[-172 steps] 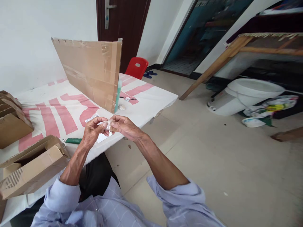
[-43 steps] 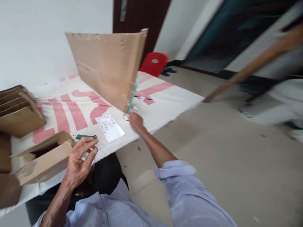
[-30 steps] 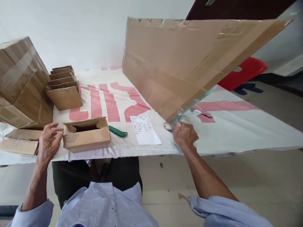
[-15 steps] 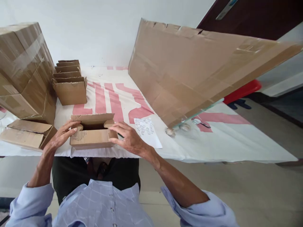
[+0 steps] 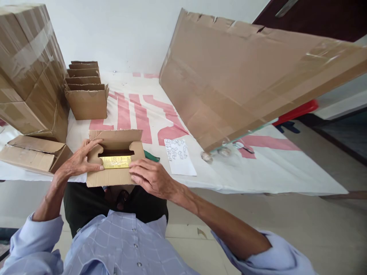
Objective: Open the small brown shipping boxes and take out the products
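Observation:
A small cardboard box [image 5: 110, 178] stands at the table's front edge with its top flaps open. Inside it, a yellow printed packet [image 5: 116, 162] shows through the gap between the side flaps. My left hand [image 5: 82, 159] grips the box's left side, fingers behind the corner and thumb on the inner edge of the front flap. At the right front, my right hand [image 5: 151, 175] has its fingers curled over the front flap, close to the packet's right end. A green object [image 5: 151, 156] peeks out behind the box; its kind is hidden.
Several open cardboard boxes [image 5: 87, 104] stand in a row at the back left, beside a large taped carton [image 5: 33, 76]. A closed box [image 5: 31, 156] lies at the left. Right are a marked paper sheet [image 5: 180, 162], a big leaning cardboard panel [image 5: 243, 80] and scissors [image 5: 246, 148].
The front flap has swung outward toward me, and the yellow packet inside now shows. My right hand has moved lower on the box. The green object has come into view.

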Demonstrator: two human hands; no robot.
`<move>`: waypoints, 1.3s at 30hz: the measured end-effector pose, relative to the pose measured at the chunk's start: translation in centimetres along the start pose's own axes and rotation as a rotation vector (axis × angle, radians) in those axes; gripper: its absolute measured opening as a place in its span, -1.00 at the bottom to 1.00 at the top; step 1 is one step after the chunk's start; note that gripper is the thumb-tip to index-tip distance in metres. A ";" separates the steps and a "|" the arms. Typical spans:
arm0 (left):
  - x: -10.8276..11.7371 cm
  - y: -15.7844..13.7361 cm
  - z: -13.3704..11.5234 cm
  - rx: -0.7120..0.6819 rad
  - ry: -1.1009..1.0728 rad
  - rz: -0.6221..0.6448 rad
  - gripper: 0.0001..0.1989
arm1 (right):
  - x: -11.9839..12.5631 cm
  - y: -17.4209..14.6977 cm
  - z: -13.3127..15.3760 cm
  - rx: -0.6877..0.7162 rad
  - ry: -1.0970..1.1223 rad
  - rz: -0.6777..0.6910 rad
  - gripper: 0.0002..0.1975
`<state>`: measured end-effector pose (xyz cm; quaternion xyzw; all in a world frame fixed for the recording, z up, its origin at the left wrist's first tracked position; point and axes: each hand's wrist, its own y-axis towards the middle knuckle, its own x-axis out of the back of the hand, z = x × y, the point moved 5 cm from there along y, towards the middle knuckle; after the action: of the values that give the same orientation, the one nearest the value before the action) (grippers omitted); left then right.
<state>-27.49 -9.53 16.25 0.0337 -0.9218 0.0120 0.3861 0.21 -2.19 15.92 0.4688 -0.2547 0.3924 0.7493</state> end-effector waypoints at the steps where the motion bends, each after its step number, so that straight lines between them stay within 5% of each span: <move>1: -0.1 0.1 0.0 -0.010 0.016 -0.006 -0.15 | -0.1 0.7 -0.5 -0.031 0.024 0.023 -0.76; 5: -0.4 0.2 -0.3 -0.049 0.057 -0.053 -0.29 | -0.2 2.8 -1.3 -0.075 -0.028 0.193 -0.84; 10: 0.1 -0.8 -0.5 -0.089 0.016 -0.064 -0.31 | 1.3 3.5 -0.5 -0.041 -0.409 0.331 -0.79; 15: 0.4 -2.2 1.4 -0.074 -0.317 -0.145 -0.35 | 2.7 3.9 -0.6 -0.023 -0.700 0.353 -0.74; 21: -0.1 -3.2 3.4 -0.190 -0.610 -0.249 -0.36 | 0.9 5.6 -2.4 -0.058 -0.676 0.510 -0.76; 24: -0.1 -3.8 3.8 -0.200 -0.585 -0.244 -0.20 | -0.4 6.4 -3.5 -0.094 -0.577 0.662 -0.70; 27: -0.2 -4.2 3.9 -0.241 -0.613 -0.152 0.20 | -0.9 6.7 -4.0 -0.141 -0.526 0.777 -0.71; 32: -0.9 -4.2 4.4 -0.214 -0.428 -0.081 0.52 | -1.0 6.9 -3.3 -0.163 -0.501 0.751 -0.67; 35: -1.5 -3.6 4.4 -0.208 -0.330 -0.116 0.47 | -1.0 7.1 -3.2 -0.155 -0.425 0.717 -0.66; 39: -1.2 -1.3 4.6 -0.242 -0.337 -0.210 0.33 | 0.5 8.3 -4.8 -0.140 -0.267 0.503 -0.64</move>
<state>-29.82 -10.99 12.11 0.0842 -0.9594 -0.1448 0.2271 -6.33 4.42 18.44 0.3855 -0.4858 0.4821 0.6189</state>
